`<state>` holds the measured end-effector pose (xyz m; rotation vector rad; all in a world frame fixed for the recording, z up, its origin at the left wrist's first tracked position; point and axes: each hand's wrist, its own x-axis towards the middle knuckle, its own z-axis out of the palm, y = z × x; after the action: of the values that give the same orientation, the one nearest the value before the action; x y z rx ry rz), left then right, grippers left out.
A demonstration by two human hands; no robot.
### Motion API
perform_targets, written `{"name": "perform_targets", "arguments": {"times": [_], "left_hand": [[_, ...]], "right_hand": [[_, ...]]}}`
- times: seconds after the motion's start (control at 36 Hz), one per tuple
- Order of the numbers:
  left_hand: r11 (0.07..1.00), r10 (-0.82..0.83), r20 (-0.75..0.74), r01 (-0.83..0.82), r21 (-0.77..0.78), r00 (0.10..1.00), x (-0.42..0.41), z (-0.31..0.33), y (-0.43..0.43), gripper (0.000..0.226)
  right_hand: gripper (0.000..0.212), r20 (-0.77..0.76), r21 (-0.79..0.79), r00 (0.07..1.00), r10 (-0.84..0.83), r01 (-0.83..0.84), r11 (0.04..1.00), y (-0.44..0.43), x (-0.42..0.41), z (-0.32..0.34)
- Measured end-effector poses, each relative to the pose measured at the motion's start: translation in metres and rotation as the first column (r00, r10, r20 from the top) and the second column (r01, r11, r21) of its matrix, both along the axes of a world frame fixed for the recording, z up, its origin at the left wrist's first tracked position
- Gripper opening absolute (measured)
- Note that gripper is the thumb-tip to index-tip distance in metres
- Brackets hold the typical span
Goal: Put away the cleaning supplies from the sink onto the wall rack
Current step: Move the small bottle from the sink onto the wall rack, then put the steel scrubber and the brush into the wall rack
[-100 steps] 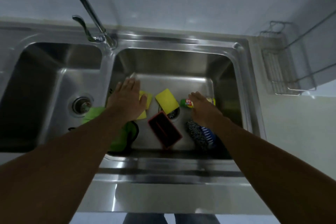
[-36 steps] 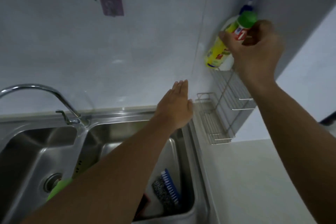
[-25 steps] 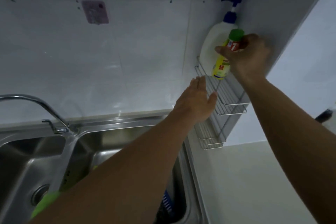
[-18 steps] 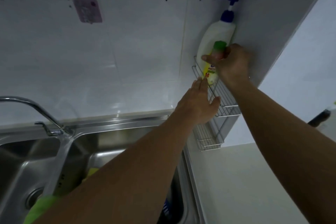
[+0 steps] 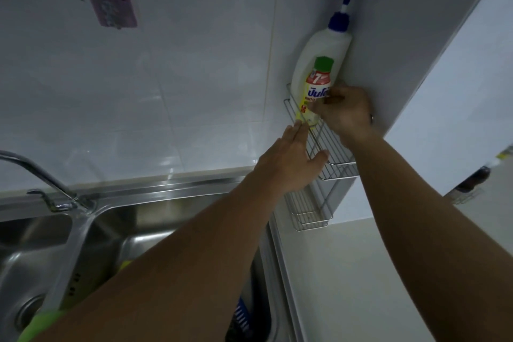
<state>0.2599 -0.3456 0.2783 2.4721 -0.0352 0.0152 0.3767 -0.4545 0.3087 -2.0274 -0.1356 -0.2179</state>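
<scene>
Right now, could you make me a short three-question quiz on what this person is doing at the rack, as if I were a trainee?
1. True or false: the right hand grips the green-capped bottle.
2. Which stands behind that bottle on the upper shelf of the wall rack? A) a white pump bottle B) a red mug C) a folded towel
3. Fill in: the left hand is open at the rack's front ____.

Key: 1 true; 2 A; 3 edge.
</scene>
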Motion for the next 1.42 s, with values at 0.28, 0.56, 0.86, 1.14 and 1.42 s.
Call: {"name": "perform_targets", "arguments": {"times": [0.28,0.56,0.86,1.14,1.42], "left_hand": [[0.998,-0.056,-0.030,0.057,0.011,0.998,-0.006,-0.003,0.008,0.077],[0.988,0.036,-0.065,-0.026,0.152,0.997,-0.041,-0.032,0.057,0.065],[0.967,0.176,-0.181,-0.136,0.214,0.968,-0.123,-0.121,0.116,0.062],[0.974,0.214,-0.456,-0.154,0.165,0.864,-0.192,-0.245,0.120,0.063],[0.988,0.095,-0.811,-0.154,0.007,0.577,-0.218,-0.322,0.083,0.046]], "right_hand": [[0.056,0.069,-0.047,0.994,-0.081,0.085,0.995,0.012,-0.002,-0.003],[0.045,0.293,-0.120,0.945,-0.146,0.188,0.975,0.036,-0.073,-0.011],[0.043,0.233,-0.328,0.920,0.314,-0.230,0.916,0.087,-0.172,-0.131],[0.040,-0.365,-0.438,0.802,0.473,-0.596,0.673,0.091,-0.237,-0.270],[0.017,-0.717,-0.407,0.639,0.278,-0.708,0.577,0.090,-0.251,-0.356]]}}
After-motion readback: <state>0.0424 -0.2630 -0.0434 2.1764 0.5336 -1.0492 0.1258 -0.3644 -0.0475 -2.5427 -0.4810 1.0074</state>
